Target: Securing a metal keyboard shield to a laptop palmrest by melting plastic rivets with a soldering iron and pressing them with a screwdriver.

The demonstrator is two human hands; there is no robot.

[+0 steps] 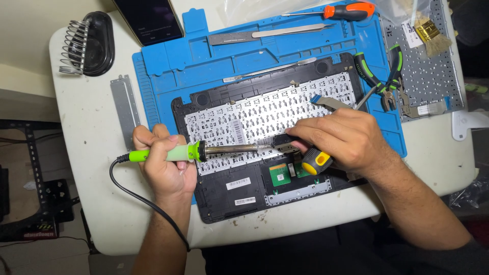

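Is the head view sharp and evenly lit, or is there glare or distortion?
Head view: sharp around both hands, the left hand and right hand; bright even light, soft shadows; mild glare on the plastic bag; table edges bow from wide-angle distortion.

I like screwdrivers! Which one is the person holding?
The yellow-and-black screwdriver, gripped in the right hand. The orange screwdriver lies untouched at the mat's top.
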